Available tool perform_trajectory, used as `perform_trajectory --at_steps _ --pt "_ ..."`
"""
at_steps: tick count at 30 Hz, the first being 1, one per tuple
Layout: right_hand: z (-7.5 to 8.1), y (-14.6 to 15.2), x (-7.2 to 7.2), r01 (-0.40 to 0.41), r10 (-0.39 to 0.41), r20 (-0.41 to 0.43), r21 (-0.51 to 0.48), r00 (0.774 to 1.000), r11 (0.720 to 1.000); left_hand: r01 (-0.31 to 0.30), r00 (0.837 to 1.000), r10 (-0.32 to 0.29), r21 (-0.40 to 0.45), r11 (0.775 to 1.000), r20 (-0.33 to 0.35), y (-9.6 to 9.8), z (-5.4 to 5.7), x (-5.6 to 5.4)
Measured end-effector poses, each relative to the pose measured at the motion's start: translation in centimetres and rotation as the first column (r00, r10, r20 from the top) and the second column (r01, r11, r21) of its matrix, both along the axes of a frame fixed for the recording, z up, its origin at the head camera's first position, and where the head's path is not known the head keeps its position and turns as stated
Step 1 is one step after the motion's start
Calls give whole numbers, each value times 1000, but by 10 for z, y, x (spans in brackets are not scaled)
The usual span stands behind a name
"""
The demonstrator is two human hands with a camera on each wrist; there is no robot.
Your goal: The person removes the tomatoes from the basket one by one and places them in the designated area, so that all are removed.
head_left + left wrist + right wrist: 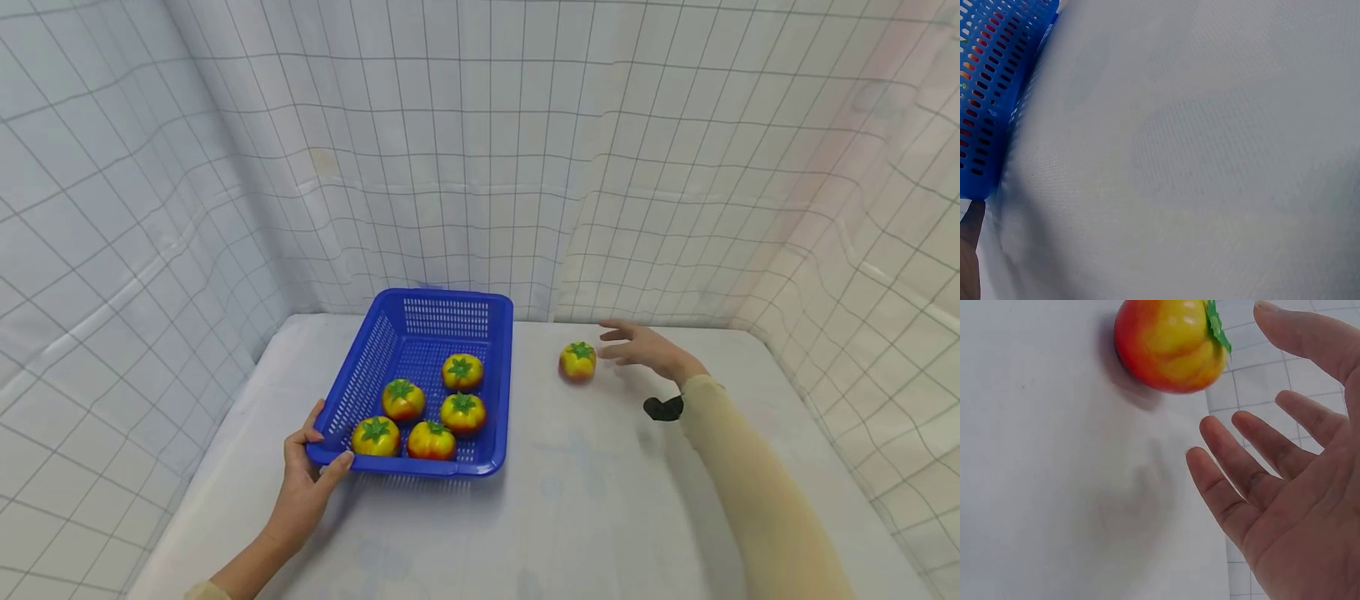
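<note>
A blue plastic basket with slotted sides stands left of the middle of the table. My left hand grips its near left corner, thumb on the rim; in the left wrist view only one finger shows under the basket wall. Inside lie several yellow-and-red, tomato-like fruits with green leafy tops. One more such fruit sits on the table, right of the basket. Close on its right is my right hand, fingers spread and holding nothing. The right wrist view has the palm facing this fruit.
White cloth covers the table. Grid-patterned white curtains rise at the back and on both sides. A small black piece shows at the right wrist, by the sleeve.
</note>
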State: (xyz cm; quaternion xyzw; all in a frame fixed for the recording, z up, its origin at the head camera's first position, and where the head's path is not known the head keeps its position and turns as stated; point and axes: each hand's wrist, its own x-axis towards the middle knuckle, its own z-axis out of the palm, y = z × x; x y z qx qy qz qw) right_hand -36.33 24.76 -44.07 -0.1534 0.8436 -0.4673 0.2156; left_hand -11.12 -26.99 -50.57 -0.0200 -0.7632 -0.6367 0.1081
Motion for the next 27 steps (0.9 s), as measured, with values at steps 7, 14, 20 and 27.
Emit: perform_trajectory --at_steps 7,14,20,27 --pt "15 -9 3 17 -16 -65 10 998 1000 -9 1000 9 -21 1000 -3 -1 0 0" --pt "30 -26 9 20 -18 -136 8 990 1000 -19 1000 19 -27 999 0 -2 2 1" --pt "41 -46 16 16 -17 -183 -7 983 1000 -23 1000 23 -36 999 0 -2 0 0" --pt "52 -77 22 -59 49 -203 -40 978 997 -1 1000 1 10 1000 -10 -1 -1 -1"
